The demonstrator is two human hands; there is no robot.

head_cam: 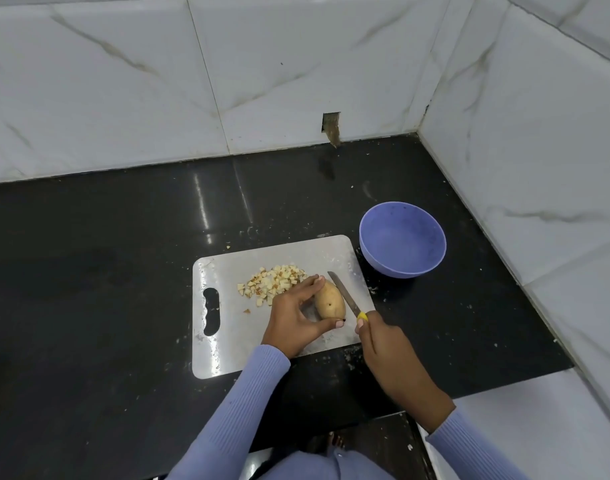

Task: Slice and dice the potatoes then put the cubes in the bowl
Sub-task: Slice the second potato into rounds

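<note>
One whole potato point(329, 300) on the board point(227, 341), pinched end to end by left hand point(293, 322): thumb at near tip, fingers at far tip. Right hand point(383, 344) grips the knife point(345, 296) by its yellow handle, blade lying along the potato's right side, tip pointing away. Diced pile point(274, 280) sits just behind-left of the potato. Bowl point(402, 239) is just off the board's far-right corner, holds nothing.

Risks, my read: round potato could roll on first cut; thumb sits close to the blade path; board looks slick and may slide; pile close enough to get scattered.

Surface: glossy black counter point(106, 254), starchy flecks around the board. Marble-look tile walls point(123, 81), corner at right.
</note>
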